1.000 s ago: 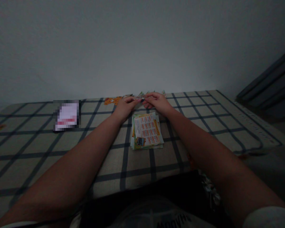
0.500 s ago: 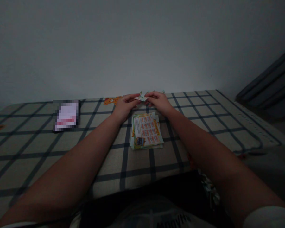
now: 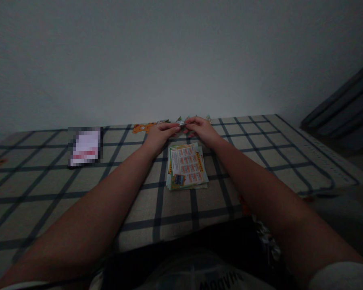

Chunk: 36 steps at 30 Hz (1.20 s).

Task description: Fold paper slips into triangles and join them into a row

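Near the wall, my left hand (image 3: pixel 159 137) pinches the left side of a small piece of printed paper (image 3: pixel 182 122) between thumb and fingers. My right hand (image 3: pixel 202 129) grips the same paper from the right, its fingertips close to the left ones. Only a thin, pale strip of the paper shows, and the fingers cover part of it. Closer to me, between my forearms, lies a stack of printed paper sheets (image 3: pixel 187 167), slightly fanned, with rows of orange and white boxes and a small picture on top.
Several small paper pieces (image 3: pixel 208 118) stand along the table's back edge by the wall, partly behind my hands. A pixelated, phone-like object (image 3: pixel 87 144) lies at the left on the checked tablecloth (image 3: pixel 139 195). Grey folded fabric (image 3: pixel 345 104) hangs at the far right.
The paper between my fingers showed a wider, pointed face before and now appears thinner, nearly edge-on. My hands have barely shifted; the stack lies as it was.
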{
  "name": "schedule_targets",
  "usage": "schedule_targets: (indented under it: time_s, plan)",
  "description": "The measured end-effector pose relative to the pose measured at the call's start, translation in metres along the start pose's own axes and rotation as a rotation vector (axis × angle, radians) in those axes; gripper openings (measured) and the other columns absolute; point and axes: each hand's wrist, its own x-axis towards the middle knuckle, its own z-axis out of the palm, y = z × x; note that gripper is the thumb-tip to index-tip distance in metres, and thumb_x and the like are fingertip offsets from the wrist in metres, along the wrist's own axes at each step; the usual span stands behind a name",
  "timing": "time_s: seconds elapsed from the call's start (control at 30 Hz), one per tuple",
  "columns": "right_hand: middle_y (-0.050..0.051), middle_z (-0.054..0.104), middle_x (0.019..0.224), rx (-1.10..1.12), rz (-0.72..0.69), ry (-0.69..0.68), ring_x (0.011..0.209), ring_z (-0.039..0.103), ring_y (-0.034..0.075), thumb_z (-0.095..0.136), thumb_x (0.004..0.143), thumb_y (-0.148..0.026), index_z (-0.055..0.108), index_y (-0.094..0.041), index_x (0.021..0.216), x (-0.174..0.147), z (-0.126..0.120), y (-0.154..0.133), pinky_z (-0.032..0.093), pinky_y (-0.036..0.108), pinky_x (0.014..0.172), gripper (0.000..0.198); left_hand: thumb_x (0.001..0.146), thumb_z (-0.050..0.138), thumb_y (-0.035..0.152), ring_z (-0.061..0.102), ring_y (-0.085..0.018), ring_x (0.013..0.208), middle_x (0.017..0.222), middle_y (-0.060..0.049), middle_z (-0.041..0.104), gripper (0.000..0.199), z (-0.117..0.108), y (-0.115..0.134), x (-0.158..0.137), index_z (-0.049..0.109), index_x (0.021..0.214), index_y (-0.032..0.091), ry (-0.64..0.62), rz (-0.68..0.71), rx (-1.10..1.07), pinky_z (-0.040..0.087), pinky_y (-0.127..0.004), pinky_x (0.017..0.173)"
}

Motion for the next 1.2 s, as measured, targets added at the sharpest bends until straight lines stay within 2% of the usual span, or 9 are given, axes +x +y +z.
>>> schedule_targets:
  time_s: [0.23,0.47,0.63,0.87,0.93,1.03,1.1,1.2]
  plan:
    - [0.003,0.070,0.101,0.003,-0.032,-0.052,0.086,0.068,0.013,0.067,0.085,-0.023,0.067,-0.021,0.097,-0.0018,-0.0015,-0.0008,0.055,0.022,0.066,0.012,0.066,0.087,0.042,0.069,-0.019,0.081,0.090,-0.010,0.078,0.034,-0.0007,0.0040,-0.0019,0.082,0.088,0.017,-0.011,0.040,0.043,0.055,-0.032,0.078]
    - [0.001,0.067,0.087,-0.034,-0.020,-0.008,0.084,0.065,0.014,0.065,0.082,-0.017,0.067,-0.019,0.083,-0.0033,0.0009,-0.0043,0.054,0.025,0.069,0.004,0.061,0.091,0.044,0.068,-0.018,0.077,0.088,-0.008,0.078,0.038,0.0018,0.0036,-0.0043,0.082,0.088,0.018,-0.043,0.038,0.084,0.055,-0.032,0.075]
    - [0.001,0.065,0.079,-0.063,0.012,-0.006,0.080,0.063,0.013,0.058,0.086,-0.012,0.062,-0.019,0.075,-0.0040,0.0027,-0.0051,0.053,0.024,0.068,0.014,0.068,0.086,0.045,0.068,-0.019,0.078,0.086,-0.008,0.078,0.031,0.0022,0.0053,-0.0053,0.082,0.084,0.018,-0.039,0.083,0.156,0.054,-0.032,0.076]
    - [0.002,0.065,0.076,-0.086,0.037,-0.022,0.072,0.062,0.012,0.063,0.093,-0.022,0.062,-0.018,0.075,-0.0028,0.0039,-0.0045,0.054,0.023,0.067,0.019,0.072,0.082,0.050,0.064,-0.016,0.067,0.073,-0.006,0.073,0.034,0.0013,0.0069,-0.0052,0.077,0.077,0.016,-0.015,0.059,0.184,0.052,-0.030,0.068]
    - [0.001,0.065,0.078,-0.080,0.012,-0.017,0.071,0.062,0.011,0.064,0.094,-0.023,0.064,-0.019,0.081,-0.0021,0.0037,-0.0030,0.054,0.023,0.066,0.013,0.074,0.082,0.046,0.065,-0.015,0.067,0.075,-0.005,0.072,0.032,0.0022,0.0060,-0.0044,0.076,0.083,0.016,-0.019,0.061,0.146,0.053,-0.029,0.069]
    - [0.000,0.066,0.081,-0.046,-0.007,-0.003,0.069,0.062,0.010,0.064,0.093,-0.021,0.065,-0.020,0.094,-0.0015,0.0035,-0.0006,0.054,0.023,0.066,0.002,0.076,0.080,0.039,0.068,-0.015,0.070,0.083,-0.004,0.074,0.040,0.0033,0.0041,-0.0031,0.073,0.109,0.018,-0.054,0.045,0.052,0.055,-0.029,0.072]
    - [0.000,0.066,0.082,-0.047,-0.004,0.003,0.069,0.062,0.010,0.063,0.093,-0.020,0.066,-0.021,0.101,-0.0015,0.0036,0.0003,0.056,0.024,0.068,0.009,0.076,0.080,0.036,0.069,-0.015,0.071,0.086,-0.004,0.075,0.049,0.0032,0.0035,-0.0027,0.068,0.121,0.019,-0.090,0.033,0.017,0.056,-0.029,0.073]
    - [0.000,0.066,0.083,-0.079,-0.015,0.010,0.070,0.063,0.010,0.064,0.092,-0.019,0.067,-0.022,0.107,-0.0018,0.0036,0.0013,0.057,0.025,0.072,0.015,0.076,0.079,0.034,0.069,-0.015,0.072,0.087,-0.005,0.075,0.055,0.0020,0.0046,-0.0031,0.065,0.126,0.019,-0.115,0.012,0.013,0.056,-0.029,0.073]
